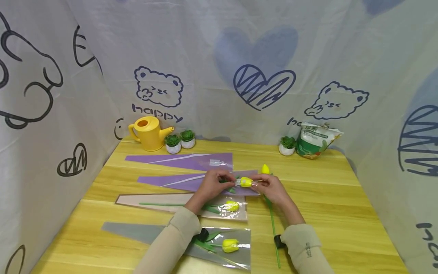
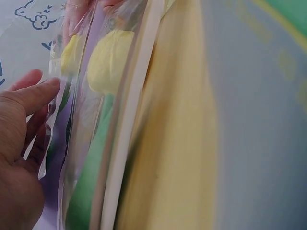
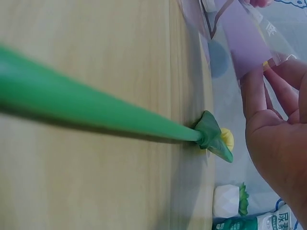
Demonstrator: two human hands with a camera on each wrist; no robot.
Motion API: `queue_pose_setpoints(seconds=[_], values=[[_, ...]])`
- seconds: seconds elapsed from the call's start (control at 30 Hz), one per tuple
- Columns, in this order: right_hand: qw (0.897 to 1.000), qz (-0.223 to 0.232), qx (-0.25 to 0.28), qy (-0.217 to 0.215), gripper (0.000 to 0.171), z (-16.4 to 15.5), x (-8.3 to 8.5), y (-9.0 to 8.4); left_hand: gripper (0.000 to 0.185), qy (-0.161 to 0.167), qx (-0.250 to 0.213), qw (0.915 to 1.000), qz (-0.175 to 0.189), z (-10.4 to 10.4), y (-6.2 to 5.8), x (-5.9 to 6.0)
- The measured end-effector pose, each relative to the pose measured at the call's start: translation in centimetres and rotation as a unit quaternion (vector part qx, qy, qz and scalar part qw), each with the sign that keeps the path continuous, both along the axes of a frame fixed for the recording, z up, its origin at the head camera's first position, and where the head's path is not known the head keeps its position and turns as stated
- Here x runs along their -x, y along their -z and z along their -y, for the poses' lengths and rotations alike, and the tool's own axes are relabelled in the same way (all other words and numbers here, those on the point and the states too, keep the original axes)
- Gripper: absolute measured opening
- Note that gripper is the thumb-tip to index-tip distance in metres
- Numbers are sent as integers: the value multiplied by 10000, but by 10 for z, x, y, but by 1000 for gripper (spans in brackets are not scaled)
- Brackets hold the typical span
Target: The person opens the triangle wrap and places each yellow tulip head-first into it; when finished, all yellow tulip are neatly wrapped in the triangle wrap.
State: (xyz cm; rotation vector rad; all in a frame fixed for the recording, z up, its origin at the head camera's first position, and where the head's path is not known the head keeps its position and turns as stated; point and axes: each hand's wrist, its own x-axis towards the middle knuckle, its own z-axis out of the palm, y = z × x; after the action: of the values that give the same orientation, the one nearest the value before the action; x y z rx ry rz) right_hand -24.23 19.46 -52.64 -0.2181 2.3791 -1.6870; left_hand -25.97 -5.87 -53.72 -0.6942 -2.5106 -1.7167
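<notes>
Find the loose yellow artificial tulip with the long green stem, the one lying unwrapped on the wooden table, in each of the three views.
Head: loose yellow artificial tulip, centre right, bud beyond the right hand, stem running toward the viewer.
Left wrist: not in it; the yellow buds there lie inside clear sleeves.
Right wrist: its stem crosses from the left, bud at centre right.
Shared landmark: yellow wooden table.

Overall light: bright, even and diffuse; you work under soft light with no hard shadows.
Shadows: faint, short ones under your sleeves and beside the watering can (image 1: 149,132) on the table (image 1: 342,198).
Glare: mild sheen on the clear sleeve (image 1: 236,243) nearest you.
Head view: sharp at centre; table edges bow outward, wide-angle distortion.
Left wrist view: heavily blurred, too close; wrapped tulip (image 2: 108,60) smeared.
Right wrist view: green stem (image 3: 91,110) soft, dark shadow beneath; background pot blurred.
</notes>
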Motion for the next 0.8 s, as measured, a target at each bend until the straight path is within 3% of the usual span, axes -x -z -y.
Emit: queue_pose_setpoints(seconds=[0.4,0.8], values=[[9962,262,645,-529,35,0,-2,-1,11,145,-262,9995,41,-3,-2,0],[9882,561,1269,-644,40,7,0,-2,10,116,-191,9997,-38,-1,0,2]])
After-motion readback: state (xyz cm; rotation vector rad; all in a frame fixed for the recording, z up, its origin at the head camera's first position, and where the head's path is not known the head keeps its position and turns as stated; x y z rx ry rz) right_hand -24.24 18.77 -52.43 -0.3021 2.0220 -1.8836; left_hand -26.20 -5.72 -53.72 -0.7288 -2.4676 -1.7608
